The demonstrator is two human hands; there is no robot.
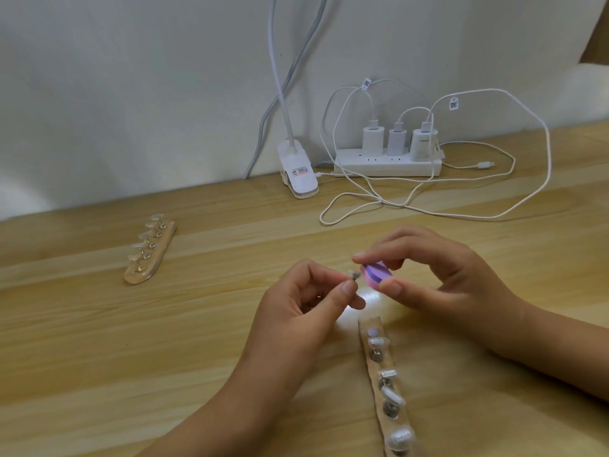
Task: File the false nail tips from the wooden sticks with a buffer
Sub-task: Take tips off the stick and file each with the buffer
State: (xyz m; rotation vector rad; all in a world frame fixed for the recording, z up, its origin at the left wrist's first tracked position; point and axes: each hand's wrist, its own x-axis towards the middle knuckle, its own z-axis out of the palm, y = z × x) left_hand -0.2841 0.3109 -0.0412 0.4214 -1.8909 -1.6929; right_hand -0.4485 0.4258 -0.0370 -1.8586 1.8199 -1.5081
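Buffer [377, 275] — between hands [306, 301] [438, 275] (perhaps against tip [352, 274])

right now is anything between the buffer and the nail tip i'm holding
Nothing visible does. The buffer, held by the right hand, sits right beside the nail tip pinched by the left hand; whether they touch is unclear.

Single head-worn camera, facing forward and down.
It looks from close above the table [99, 357] (a wide-angle lens takes in much of it), with the left hand [296, 311] and right hand [438, 278] near at lower centre, forearms entering from the bottom and right edges, and the wall [131, 94] filling the upper part.
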